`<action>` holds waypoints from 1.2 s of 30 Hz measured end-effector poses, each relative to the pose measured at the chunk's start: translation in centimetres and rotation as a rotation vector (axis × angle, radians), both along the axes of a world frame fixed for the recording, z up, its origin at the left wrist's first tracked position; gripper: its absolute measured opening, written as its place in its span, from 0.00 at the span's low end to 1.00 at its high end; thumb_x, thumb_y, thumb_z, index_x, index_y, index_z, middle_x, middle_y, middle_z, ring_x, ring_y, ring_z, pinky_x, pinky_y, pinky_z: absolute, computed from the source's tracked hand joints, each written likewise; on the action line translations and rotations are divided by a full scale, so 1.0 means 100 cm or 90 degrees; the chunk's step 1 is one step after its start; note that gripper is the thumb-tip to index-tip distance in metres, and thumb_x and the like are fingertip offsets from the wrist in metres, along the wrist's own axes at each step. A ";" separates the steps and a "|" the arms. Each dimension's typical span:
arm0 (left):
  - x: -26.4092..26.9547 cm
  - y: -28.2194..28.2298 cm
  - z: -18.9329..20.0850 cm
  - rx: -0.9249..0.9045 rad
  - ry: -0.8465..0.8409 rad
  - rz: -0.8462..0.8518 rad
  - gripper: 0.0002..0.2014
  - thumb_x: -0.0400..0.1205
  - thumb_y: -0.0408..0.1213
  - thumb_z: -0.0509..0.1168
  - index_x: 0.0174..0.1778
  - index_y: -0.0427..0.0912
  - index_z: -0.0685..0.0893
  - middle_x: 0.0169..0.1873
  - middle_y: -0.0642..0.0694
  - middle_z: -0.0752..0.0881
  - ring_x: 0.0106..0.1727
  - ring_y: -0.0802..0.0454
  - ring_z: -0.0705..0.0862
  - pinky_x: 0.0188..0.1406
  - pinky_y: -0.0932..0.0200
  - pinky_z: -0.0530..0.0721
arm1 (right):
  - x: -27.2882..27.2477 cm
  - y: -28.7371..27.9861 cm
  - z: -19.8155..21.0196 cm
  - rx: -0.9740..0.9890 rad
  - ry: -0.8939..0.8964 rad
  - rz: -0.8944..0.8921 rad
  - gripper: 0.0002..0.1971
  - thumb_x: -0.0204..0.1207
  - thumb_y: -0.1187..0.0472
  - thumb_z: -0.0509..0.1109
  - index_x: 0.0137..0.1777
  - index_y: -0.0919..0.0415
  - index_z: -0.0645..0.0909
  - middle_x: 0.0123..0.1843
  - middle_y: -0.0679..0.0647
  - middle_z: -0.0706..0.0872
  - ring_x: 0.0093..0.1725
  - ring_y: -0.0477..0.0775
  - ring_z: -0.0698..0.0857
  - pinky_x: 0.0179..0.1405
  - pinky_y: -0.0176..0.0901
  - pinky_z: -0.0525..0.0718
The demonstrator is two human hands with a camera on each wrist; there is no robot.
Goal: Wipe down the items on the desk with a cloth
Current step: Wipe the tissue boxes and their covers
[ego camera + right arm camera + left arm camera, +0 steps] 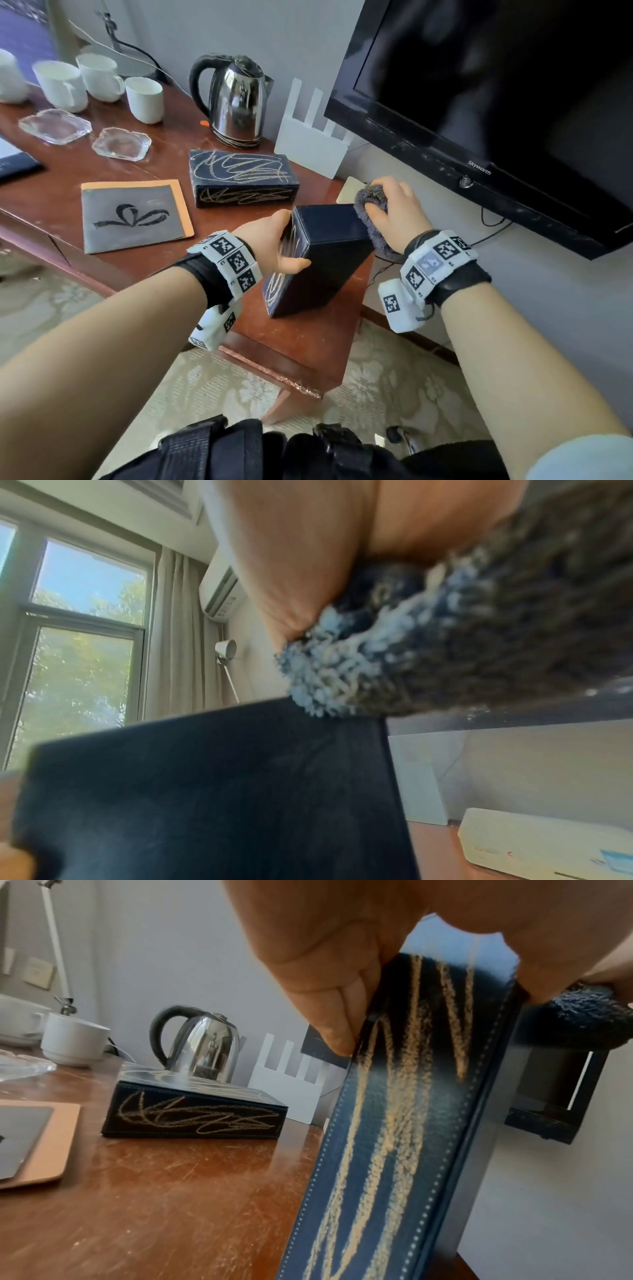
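The left hand (pixel 274 245) holds a tall dark box (pixel 318 260) by its left side, with the fingers (pixel 337 1010) curled on the scribbled face and the thumb on the near side. The right hand (pixel 394 212) grips a fuzzy gray cloth (pixel 371 219) and presses it on the box's top right edge. The box stands on end near the front right corner of the desk (pixel 144 281). Its left face has yellow scribbles on it, and its top looks plain and dark.

A big black TV (pixel 496 113) hangs on the wall to the right, above the desk's end. The brown desk is shiny and has light scratches.

A second dark box (pixel 239 178) lies flat behind the held one, well apart from it, with yellow scribbles on its top and side. To its left lies a gray pad (pixel 132 214) with an orange edge and a black scribble on it.

A shiny kettle (pixel 234 102) with a black handle stands behind the flat box. A white router (pixel 310 147) stands by the wall just right of the kettle.

White cups (pixel 102 80) stand in a row at the far left. Two clear glass dishes (pixel 121 144) sit in front of the cups.
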State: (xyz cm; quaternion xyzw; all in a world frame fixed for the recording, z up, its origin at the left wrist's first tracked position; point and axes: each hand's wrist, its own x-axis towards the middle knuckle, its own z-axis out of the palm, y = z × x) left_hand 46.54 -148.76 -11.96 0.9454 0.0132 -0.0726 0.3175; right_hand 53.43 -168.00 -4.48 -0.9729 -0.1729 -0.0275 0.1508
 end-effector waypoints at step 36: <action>-0.019 -0.023 -0.067 -0.148 0.011 0.136 0.45 0.71 0.43 0.76 0.80 0.44 0.57 0.75 0.44 0.68 0.74 0.47 0.71 0.73 0.50 0.71 | -0.010 -0.013 -0.012 -0.012 -0.086 0.061 0.19 0.80 0.63 0.61 0.71 0.57 0.71 0.67 0.61 0.71 0.68 0.65 0.68 0.64 0.51 0.69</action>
